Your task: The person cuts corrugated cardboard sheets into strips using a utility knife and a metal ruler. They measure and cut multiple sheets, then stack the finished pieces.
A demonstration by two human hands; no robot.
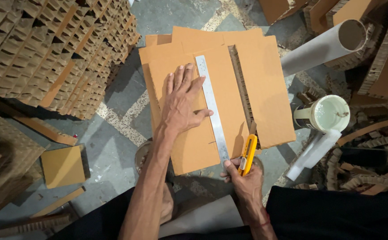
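Right hand [246,180], yellow knife [248,154], steel ruler [212,109], cardboard [265,89]

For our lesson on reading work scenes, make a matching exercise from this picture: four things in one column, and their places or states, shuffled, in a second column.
Things:
1. Left hand
2. Right hand
3. Ruler
4. Tube

Places or states:
A. Grips a yellow knife
B. Lies on the floor, upper right
C. Flat on the cardboard, palm down
D. Lies on the cardboard, just right of the flat palm

Pairs: 1-C, 2-A, 3-D, 4-B
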